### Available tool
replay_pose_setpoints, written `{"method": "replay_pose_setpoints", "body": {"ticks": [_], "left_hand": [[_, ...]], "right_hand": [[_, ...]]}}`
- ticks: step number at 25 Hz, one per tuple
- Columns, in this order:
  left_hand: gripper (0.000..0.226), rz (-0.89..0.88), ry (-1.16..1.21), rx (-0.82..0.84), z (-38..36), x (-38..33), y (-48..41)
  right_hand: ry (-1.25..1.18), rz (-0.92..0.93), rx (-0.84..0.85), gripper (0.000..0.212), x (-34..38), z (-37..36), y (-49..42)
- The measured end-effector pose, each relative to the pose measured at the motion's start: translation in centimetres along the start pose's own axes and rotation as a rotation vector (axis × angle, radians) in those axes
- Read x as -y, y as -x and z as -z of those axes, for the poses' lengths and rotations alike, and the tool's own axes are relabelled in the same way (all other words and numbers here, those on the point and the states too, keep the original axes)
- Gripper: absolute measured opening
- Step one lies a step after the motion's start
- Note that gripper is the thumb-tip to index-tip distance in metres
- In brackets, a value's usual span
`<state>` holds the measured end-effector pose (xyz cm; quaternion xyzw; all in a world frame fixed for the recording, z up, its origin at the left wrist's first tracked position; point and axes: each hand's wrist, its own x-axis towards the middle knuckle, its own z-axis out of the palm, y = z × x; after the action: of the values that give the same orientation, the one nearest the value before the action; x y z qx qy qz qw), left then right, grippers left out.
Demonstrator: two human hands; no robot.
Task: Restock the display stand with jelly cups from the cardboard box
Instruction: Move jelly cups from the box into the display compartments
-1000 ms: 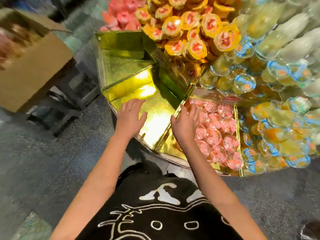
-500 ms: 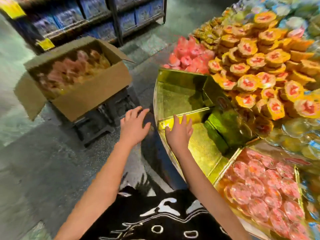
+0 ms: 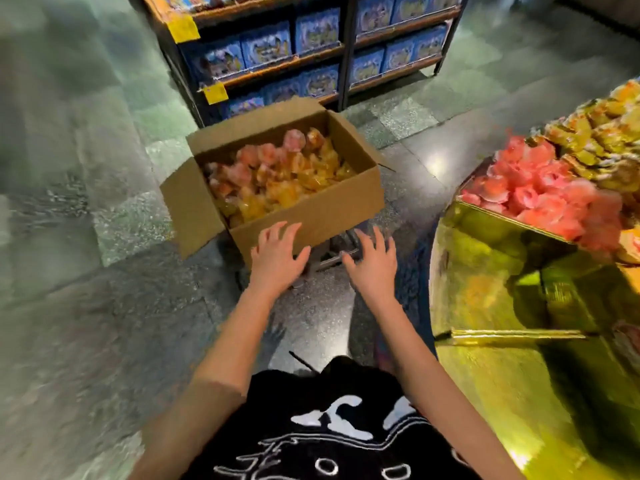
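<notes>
Blurrily, left hand (image 3: 278, 261), right hand (image 3: 372, 268), fingers (image 3: 278, 239) splayed, empty, boxed jelly cups (image 3: 277, 178) indistinct

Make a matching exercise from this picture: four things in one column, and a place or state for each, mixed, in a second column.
1 cardboard box
2 blue packs
3 left hand
4 display stand

A on the shelves at the back
B gold, at the right
C fingers spread, holding nothing
D holds pink and orange jelly cups

Pairs: 1-D, 2-A, 3-C, 4-B
</notes>
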<state>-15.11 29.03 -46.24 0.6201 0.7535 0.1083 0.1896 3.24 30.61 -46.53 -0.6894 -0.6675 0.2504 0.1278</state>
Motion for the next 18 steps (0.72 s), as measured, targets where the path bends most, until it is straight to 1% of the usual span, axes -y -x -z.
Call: {"method": "replay_pose_setpoints", "body": {"ticks": [4,9,13,15,18], "left_hand": [[0.057,0.097,0.039,0.007,0.3,4.3,-3.6],[0.055,0.237,0.14,-0.015,1.5,8.8,-11.6],[0.056,0.377,0.258,-0.042,2.6,10.4,-19.7],[0.056,0.455,0.339,-0.029,2.8,10.6,-23.1],[0.059,0.482,0.459,-0.057,3.0,10.8,-27.0]], "right_hand": [[0.048,0.043,0.133,0.059,3.3,-4.5,-5.2],[0.028,0.137,0.293,0.059,8.9,-8.9,-15.7],[0.031,0.132,0.36,0.061,12.1,-9.6,-24.4],[-0.009,0.174,0.425,0.059,12.9,-10.1,-28.2],[-0.092,0.216,0.503,0.055,13.9,-11.3,-32.1]]}}
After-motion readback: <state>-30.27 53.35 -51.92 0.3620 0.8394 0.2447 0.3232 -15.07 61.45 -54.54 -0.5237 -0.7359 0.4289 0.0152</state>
